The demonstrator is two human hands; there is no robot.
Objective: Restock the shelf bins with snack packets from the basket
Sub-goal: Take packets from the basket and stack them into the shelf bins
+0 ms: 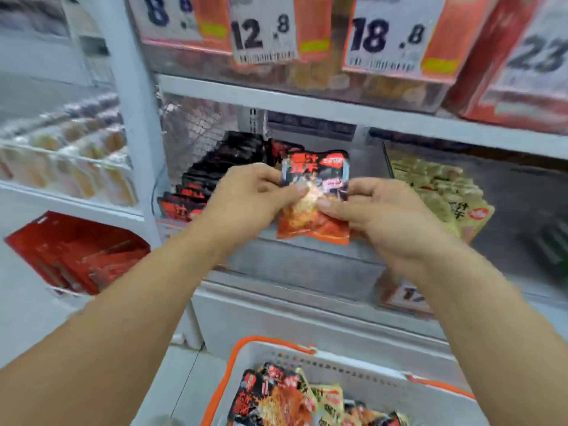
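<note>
In the head view, both hands meet at the middle of the frame in front of the shelf. The left hand (246,195) pinches the left edge of a red-and-black snack packet (315,195), thumb on its face and fingers curled behind it. The right hand (387,213) pinches the same packet from the right, thumb tip pressed on the lower front; its other fingers curl behind and are hidden by the hand itself. The packet stands upright, held in the air just in front of the shelf bin's clear front wall (307,265). Its print is partly blurred and its lower right corner is covered by the right hand.

Behind the hands, left of centre, a row of black packets (215,176) stands on edge in the bin; the left hand hides the near end of the row. To the right, a stack of pale yellow packets (436,192) lies in the neighbouring bin, with the right hand covering its left side.

At the bottom edge, the grey basket with an orange rim (276,344) is cut off by the frame; mixed packets (285,398) lie in it. Across the top, price tags (264,35) hang from the upper shelf, smeared by motion. A red box (73,250) sits at lower left, blurred.
</note>
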